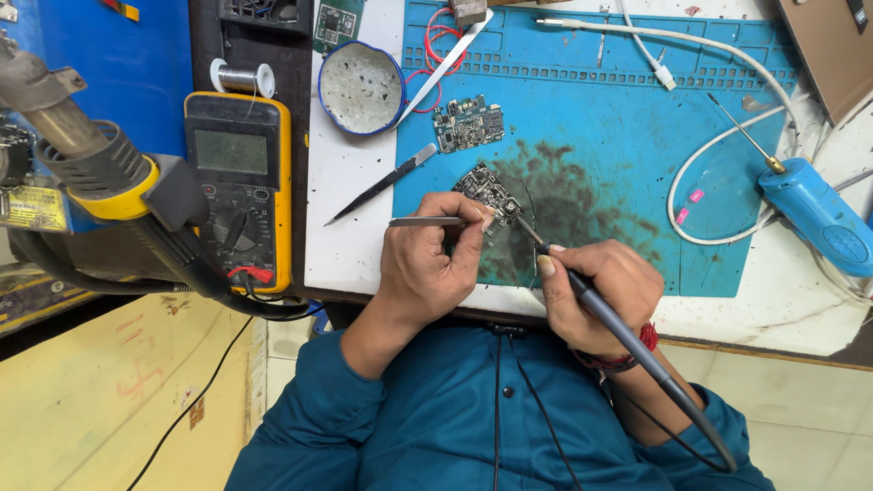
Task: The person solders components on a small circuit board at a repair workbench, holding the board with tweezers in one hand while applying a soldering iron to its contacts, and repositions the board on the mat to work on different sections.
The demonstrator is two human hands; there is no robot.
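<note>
The small board [488,193] sits on the blue mat [637,164], right on the dark scorched patch near the mat's front edge; left hand [426,264] has its fingers pinched on tweezers [427,221], tips touching the board's near corner; right hand [596,295] has its fingers wrapped pen-style round the iron [600,305], tip [530,233] down at that same corner, just beside the tweezer points.

My take on doing this bit well: keep both wrists planted on the worktop [350,227] edge so nothing shakes; let the tweezers only steady the part, don't squeeze; touch the tip briefly and lift straight off, since that corner looks crowded; watch the iron's cord trailing over the sleeve so it doesn't tug.

Further out; a second board [467,123] lies higher on the mat; a spare blade tool [382,185] lies just off the mat's left edge; round tin [362,88] above it. Label-wise: two small pink tags [689,205] on the white cable [727,145] at right; the yellow meter [238,186] at left has a grey screen and printed dial markings, too small to tell; a yellowish sticker [32,207] at far left.
</note>
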